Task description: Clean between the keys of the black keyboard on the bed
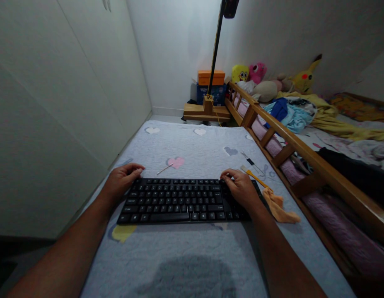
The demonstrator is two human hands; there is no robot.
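Observation:
A black keyboard [176, 200] lies flat on the cloth-covered surface in front of me. At its far left corner, my left hand [125, 178] is closed on the edge, fingers and thumb together. My right hand [240, 186] reaches over the number pad, hiding many of its keys, with fingertips and thumb closed at the far edge. A cotton swab [165, 169] rests just beyond the keyboard. To the right of the keyboard are a brush with a yellow handle [256, 178], a crumpled orange cloth [277, 205] and metal tweezers with a black band [250, 161].
A light cloth with heart patterns [185, 145] covers the surface. Along the right runs a wooden bed rail [272, 122], with clothes and plush toys behind it. Pale cabinet doors [70, 103] stand at left. Boxes [211, 77] and a black pole [216, 45] stand at the back.

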